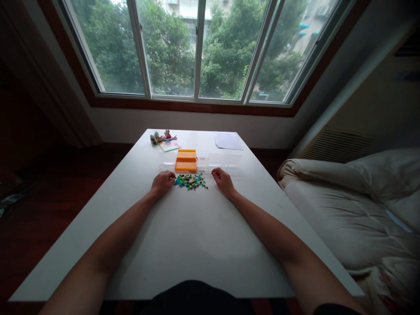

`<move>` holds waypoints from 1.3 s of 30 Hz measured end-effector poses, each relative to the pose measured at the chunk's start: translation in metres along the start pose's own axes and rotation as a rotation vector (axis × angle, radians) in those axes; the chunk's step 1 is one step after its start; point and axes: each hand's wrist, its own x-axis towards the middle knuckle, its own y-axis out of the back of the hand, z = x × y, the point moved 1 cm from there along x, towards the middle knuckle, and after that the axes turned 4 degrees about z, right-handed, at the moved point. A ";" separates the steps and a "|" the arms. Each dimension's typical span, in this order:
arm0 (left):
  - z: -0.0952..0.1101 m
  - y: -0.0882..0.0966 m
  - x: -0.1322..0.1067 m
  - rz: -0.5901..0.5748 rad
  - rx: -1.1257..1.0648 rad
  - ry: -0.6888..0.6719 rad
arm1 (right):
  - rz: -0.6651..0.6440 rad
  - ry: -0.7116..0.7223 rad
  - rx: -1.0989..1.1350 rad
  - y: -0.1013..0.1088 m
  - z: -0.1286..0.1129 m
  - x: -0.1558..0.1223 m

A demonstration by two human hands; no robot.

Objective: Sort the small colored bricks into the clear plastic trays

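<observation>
Between the left hand and the right hand, the pile of pieces spreads sideways, nearer the left; whether curled fingers pinch anything, I cannot tell.

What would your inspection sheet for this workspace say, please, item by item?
Surface: white table, smooth-looking.
Working items: small multicoloured pieces loosely heaped; orange tray just beyond; clear plastic items on either side of it.
Clutter: colourful figures and white papers near the far edge.
Grip: left hand at the pieces' left, right hand to their right; anything held is too small to tell.
Cables: nothing seen.
Surroundings: window beyond the table, cushioned seat on the right.
</observation>
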 end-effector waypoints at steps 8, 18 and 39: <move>0.000 0.000 -0.001 0.007 -0.001 0.005 | 0.159 -0.186 0.217 0.017 0.015 0.037; -0.002 0.001 -0.001 0.016 -0.028 0.003 | 0.163 0.072 -0.131 0.006 0.003 0.019; -0.001 0.002 -0.004 0.072 -0.089 0.101 | 0.394 0.142 -0.174 0.017 0.051 0.029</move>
